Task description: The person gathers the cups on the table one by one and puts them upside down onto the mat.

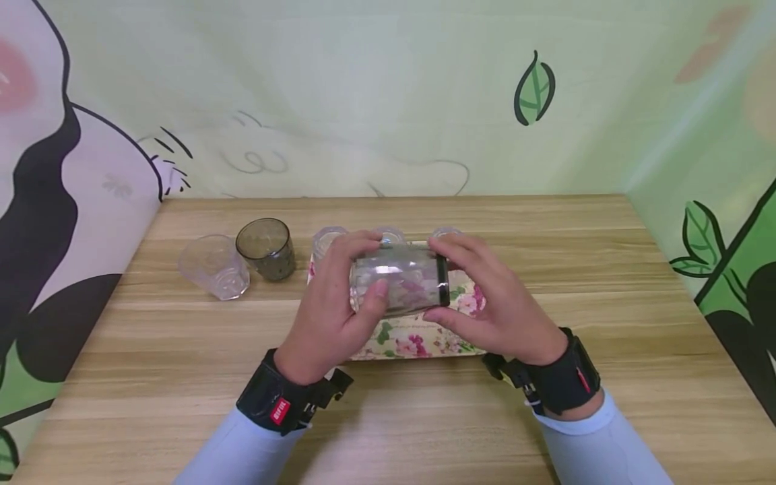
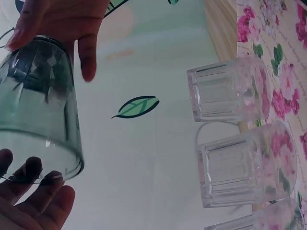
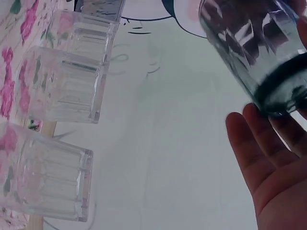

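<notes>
L grip (image 1: 324, 306) & R grip (image 1: 500, 300) hold glass (image 1: 403, 276) near opposite ends; prob. light, slick, breakable, best held round sides.

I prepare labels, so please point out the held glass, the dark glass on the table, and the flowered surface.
Held glass (image 1: 405, 275), head view, on its side wall.
Dark glass (image 1: 275, 265), head view, on its outer wall.
Flowered surface (image 1: 418, 335), head view, on its bare front part.
</notes>
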